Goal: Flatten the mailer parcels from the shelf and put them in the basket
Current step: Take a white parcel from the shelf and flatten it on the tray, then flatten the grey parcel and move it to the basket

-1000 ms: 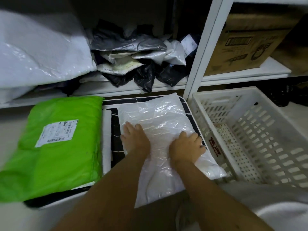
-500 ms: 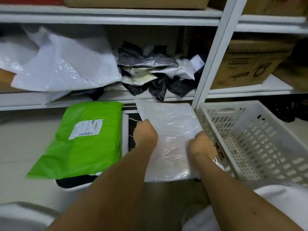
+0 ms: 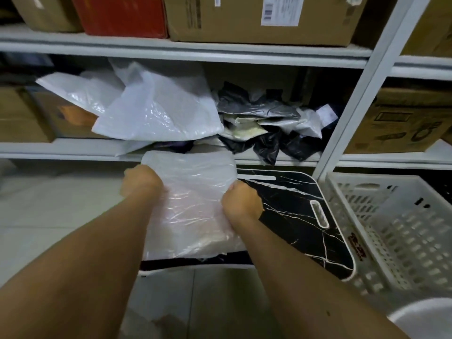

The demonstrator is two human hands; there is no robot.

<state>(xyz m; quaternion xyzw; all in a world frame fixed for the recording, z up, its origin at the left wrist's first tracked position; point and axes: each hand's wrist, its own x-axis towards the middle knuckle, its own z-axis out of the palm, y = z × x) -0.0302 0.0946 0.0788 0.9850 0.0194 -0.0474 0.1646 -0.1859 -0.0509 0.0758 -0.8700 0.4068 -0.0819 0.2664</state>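
Observation:
A translucent white mailer parcel (image 3: pixel 193 204) is held above the left part of a black marble-patterned board (image 3: pixel 293 216). My left hand (image 3: pixel 140 181) grips its left edge and my right hand (image 3: pixel 241 201) grips its right edge, both with curled fingers. A white slatted basket (image 3: pixel 396 231) stands at the right, beside the board, with nothing seen in it. On the shelf (image 3: pixel 73 148) behind lie large white mailers (image 3: pixel 156 111) and a heap of black, grey and cream mailers (image 3: pixel 264 123).
Cardboard boxes (image 3: pixel 256 18) and a red box (image 3: pixel 119 15) fill the upper shelf. More cartons (image 3: pixel 406 118) sit in the right bay, past a white upright post (image 3: pixel 354 104). Pale tiled floor (image 3: pixel 49 216) spreads to the left.
Both hands went from pressing flat on the parcel to gripping its edges and lifting it. The view tilted upward and the green mailer is no longer in sight.

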